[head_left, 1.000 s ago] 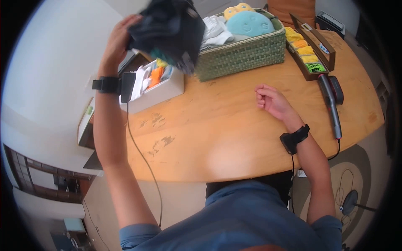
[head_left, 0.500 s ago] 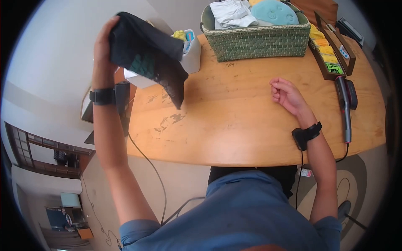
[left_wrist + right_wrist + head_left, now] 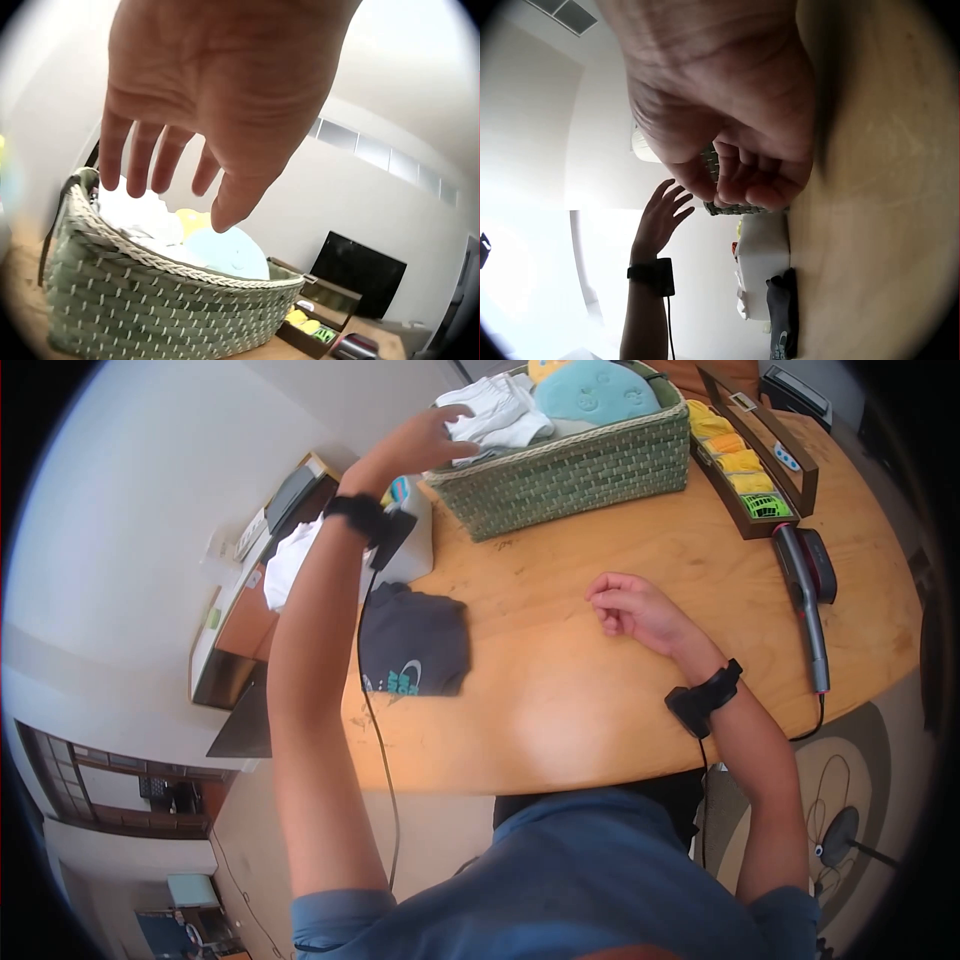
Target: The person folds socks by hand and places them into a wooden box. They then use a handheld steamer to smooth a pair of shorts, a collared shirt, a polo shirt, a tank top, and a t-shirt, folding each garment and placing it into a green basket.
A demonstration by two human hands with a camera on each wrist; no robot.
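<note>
My left hand (image 3: 412, 442) reaches over the left end of the green woven basket (image 3: 575, 482), fingers spread and holding nothing. Just beneath the fingers lie white folded clothes (image 3: 500, 415); the left wrist view shows the fingers pointing down above the basket's rim. On the table's left side a dark grey folded garment (image 3: 425, 645) with a teal and white print lies flat, partly behind the left forearm. My right hand (image 3: 640, 612) rests at the table's middle, fingers loosely curled around nothing.
A light blue plush-like item (image 3: 595, 392) sits in the basket. A white bin (image 3: 412, 545) with clothes stands left of it. At right are an open brown box (image 3: 748, 525) with yellow items and a grey corded appliance (image 3: 808, 610). A wrist cable (image 3: 370, 710) trails across the left side.
My left hand has let go of the dark garment, which now lies on the table, and has moved right and forward to the basket. My right hand keeps its loosely curled pose.
</note>
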